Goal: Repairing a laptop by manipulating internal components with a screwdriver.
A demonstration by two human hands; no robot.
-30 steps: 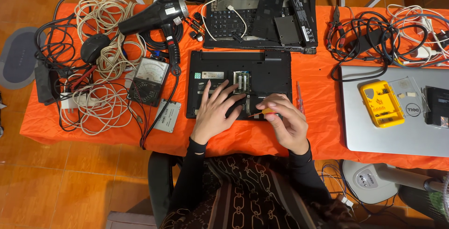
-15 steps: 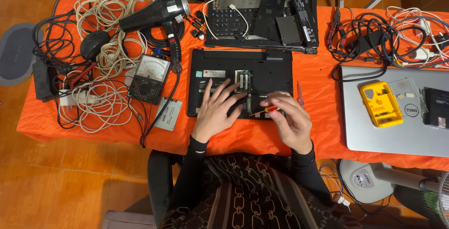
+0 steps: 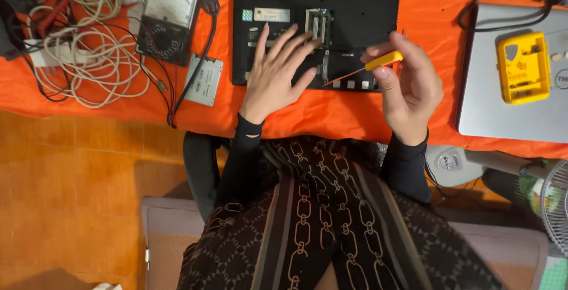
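Head view sits much closer to the work than it did a second ago: the far edge of the orange-covered table is out of frame now, and with it the second opened laptop and the hair dryer. I read that as a lean in over the job rather than any shift of the things themselves.

Largest thing in hand is the black laptop base, lying underside up at the middle of the table, its memory bay open. My left hand rests flat on it with the fingers spread, gripping nothing, much as before.

My right hand has lifted. Earlier it lay low against the near edge of the base; now it is raised off it, fingers curled round the yellow-handled screwdriver, whose thin shaft slants down to the base's near edge. I judge the tip is being reset onto a screw there.

Silver closed laptop at the right edge, yellow bit case on it, and analog multimeter at left lie as they did.
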